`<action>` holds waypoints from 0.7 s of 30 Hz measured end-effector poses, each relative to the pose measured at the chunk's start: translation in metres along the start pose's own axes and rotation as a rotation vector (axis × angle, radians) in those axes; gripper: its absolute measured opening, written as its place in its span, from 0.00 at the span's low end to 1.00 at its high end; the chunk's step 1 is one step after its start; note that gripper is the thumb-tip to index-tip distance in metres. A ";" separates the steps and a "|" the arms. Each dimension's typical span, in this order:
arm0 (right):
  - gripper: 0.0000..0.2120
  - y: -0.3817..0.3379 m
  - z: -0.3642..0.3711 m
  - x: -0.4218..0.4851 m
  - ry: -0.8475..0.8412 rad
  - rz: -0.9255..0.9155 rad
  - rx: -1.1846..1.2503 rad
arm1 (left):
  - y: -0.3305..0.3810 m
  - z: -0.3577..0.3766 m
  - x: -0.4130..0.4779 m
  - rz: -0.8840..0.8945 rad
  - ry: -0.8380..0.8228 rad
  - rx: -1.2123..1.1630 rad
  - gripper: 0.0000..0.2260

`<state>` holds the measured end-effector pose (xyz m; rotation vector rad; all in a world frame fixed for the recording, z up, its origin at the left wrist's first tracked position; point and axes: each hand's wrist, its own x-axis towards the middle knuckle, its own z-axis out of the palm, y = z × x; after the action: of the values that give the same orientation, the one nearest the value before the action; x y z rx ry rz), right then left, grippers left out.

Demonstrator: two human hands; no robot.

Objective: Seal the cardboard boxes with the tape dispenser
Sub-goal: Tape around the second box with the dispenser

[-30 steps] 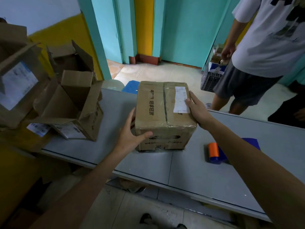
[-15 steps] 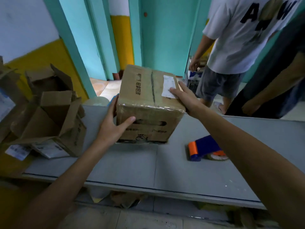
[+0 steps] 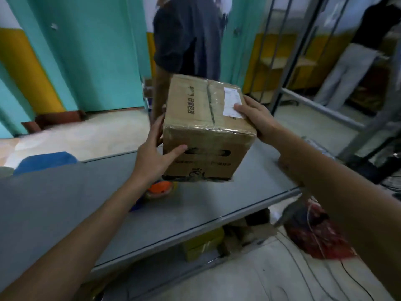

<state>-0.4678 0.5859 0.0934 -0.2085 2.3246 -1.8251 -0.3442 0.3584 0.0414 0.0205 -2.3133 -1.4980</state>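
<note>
Grey table (image 3: 65, 203) runs across the lower left of the head view, in a room w/ teal and yellow walls. Picture is motion-blurred.

Cardboard box (image 3: 206, 131) sits centre frame, held between both hands over the table's far right part. It is tilted a little. Can't tell if its base touches the table. Top seam is closed w/ clear tape, which also wraps over the near top edge. Dark printed characters run along the top, left of the seam. White label (image 3: 232, 102) is stuck on top, right of the seam.

Left hand (image 3: 156, 155) lies flat against the box's left side, fingers straight and pointing away, thumb spread onto the near face. Right hand (image 3: 258, 118) lies over the box's top right edge, fingers stretched flat on top w/ tips on the label's near corner. Neither hand pinches anything.

Tape dispenser (image 3: 159, 189) lies on the table just below the box's near left corner, mostly hidden by the left wrist; only an orange part and a bit of blue show.

Behind the box stands a person in a dark top (image 3: 186, 33), close to it. Right of the box is a metal rack (image 3: 288, 61), and past that another person (image 3: 351, 61), well apart. Far left of the box, beyond the table, is a blue stool (image 3: 45, 161). Below the box, under the table, lie small cartons (image 3: 204, 242); right of them is a red sack (image 3: 319, 235) on the floor.
</note>
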 end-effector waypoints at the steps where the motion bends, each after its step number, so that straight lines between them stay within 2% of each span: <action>1: 0.19 0.008 -0.025 -0.006 0.030 0.008 -0.007 | 0.005 0.024 0.001 0.006 -0.034 -0.021 0.37; 5: 0.20 0.042 -0.108 -0.026 0.151 0.052 -0.048 | 0.017 0.108 0.004 0.019 -0.165 -0.080 0.37; 8: 0.16 0.059 -0.148 -0.032 0.195 0.092 -0.089 | 0.017 0.154 0.005 -0.013 -0.207 -0.080 0.38; 9: 0.17 0.065 -0.158 -0.030 0.202 0.111 -0.102 | 0.017 0.165 0.007 -0.021 -0.218 -0.084 0.38; 16: 0.24 0.098 -0.192 0.003 0.223 0.177 -0.087 | 0.002 0.212 0.033 -0.040 -0.254 -0.086 0.38; 21: 0.26 0.113 -0.208 0.028 0.148 0.208 -0.105 | 0.001 0.230 0.036 -0.063 -0.238 -0.056 0.42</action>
<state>-0.5420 0.8035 0.0304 0.1550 2.4379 -1.6725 -0.4516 0.5528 -0.0291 -0.1067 -2.4730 -1.6767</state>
